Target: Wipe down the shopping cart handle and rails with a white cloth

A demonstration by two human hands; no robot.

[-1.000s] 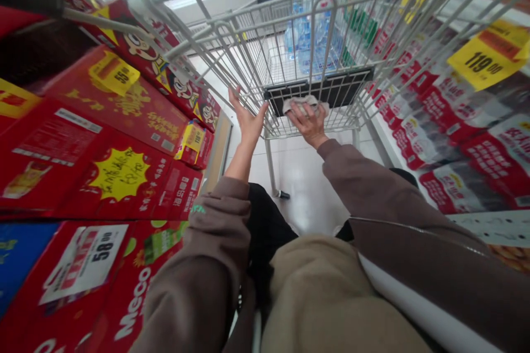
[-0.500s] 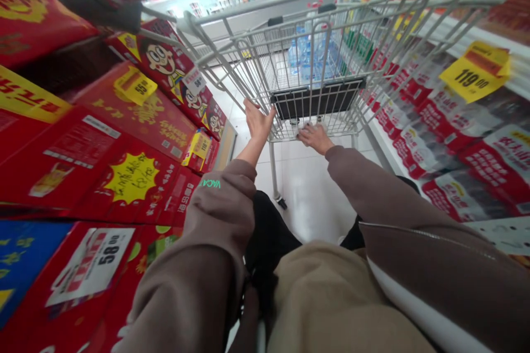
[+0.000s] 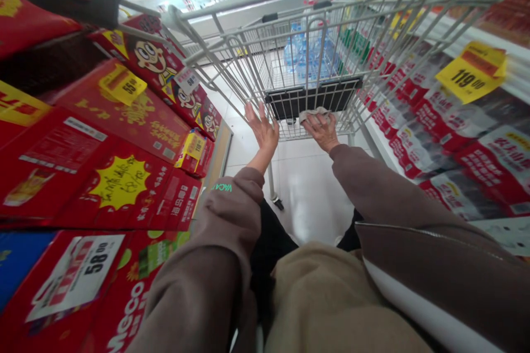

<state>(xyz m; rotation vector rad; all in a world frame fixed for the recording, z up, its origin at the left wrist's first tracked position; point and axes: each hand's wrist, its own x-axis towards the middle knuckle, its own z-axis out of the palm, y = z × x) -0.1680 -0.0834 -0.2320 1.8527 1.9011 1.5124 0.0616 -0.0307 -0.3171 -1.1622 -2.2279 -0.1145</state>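
A wire shopping cart stands in front of me, seen from low down. My left hand is raised against the cart's lower left wires with its fingers spread. Over on the right, my right hand presses a white cloth against the wire grid just under the cart's black panel. The fingers lie curled over the cloth. Both arms wear brown sleeves.
Red boxed goods with yellow price tags are stacked close on the left. Red packs and a yellow 119.00 tag fill the right side. Water bottles show beyond the cart. White floor lies beneath it.
My right hand slid along the cart's lower wires, and the white cloth shows again at its fingertips. My left hand shifted slightly down and right, fingers still spread.
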